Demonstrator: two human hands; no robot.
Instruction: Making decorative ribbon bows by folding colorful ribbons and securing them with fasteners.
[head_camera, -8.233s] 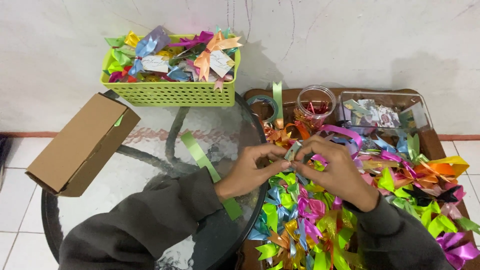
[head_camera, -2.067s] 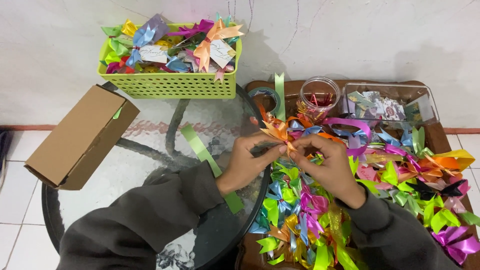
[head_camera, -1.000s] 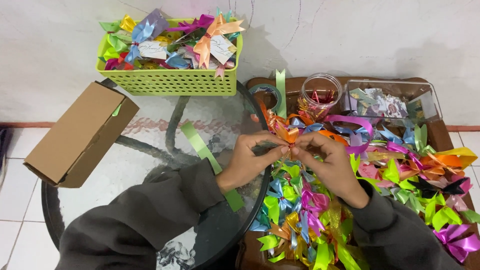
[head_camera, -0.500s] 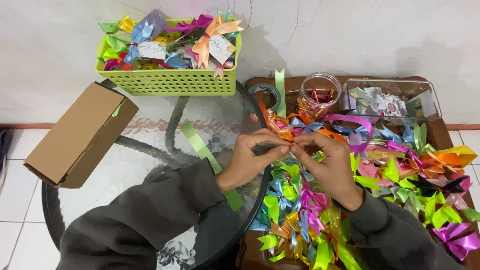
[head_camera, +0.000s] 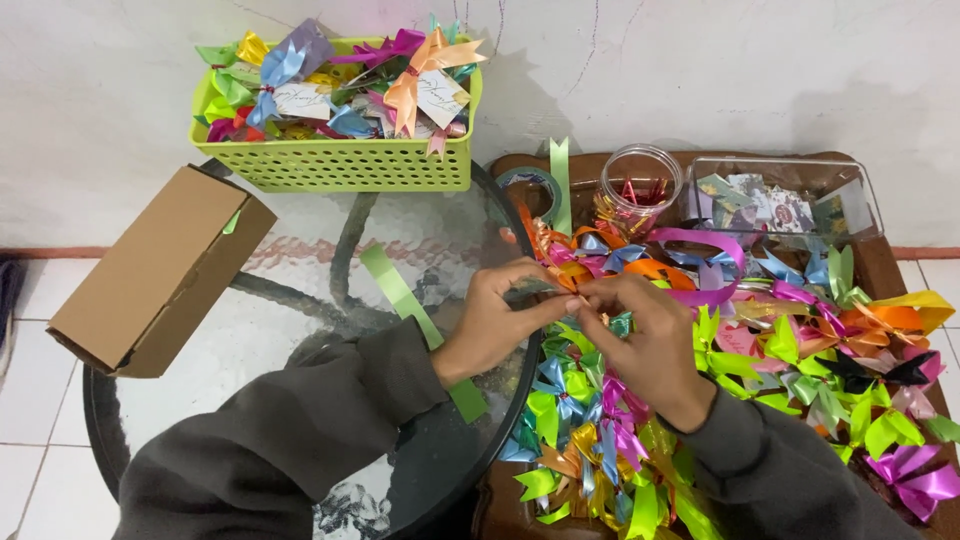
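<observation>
My left hand and my right hand meet over the edge of a wooden tray, fingertips pinched together on a small orange ribbon bow. Both arms wear dark grey sleeves. A heap of ribbon bows in many colours fills the tray under and to the right of my hands. A long green ribbon strip lies on the round glass table just left of my left hand.
A lime plastic basket full of tagged bows stands against the wall. An open cardboard box rests on the table's left edge. At the tray's back are a tape roll, a glass jar and a clear box of tags.
My hands stay pinched together in the same spot, fingers shifting slightly as they work the small bow. Nothing else has moved.
</observation>
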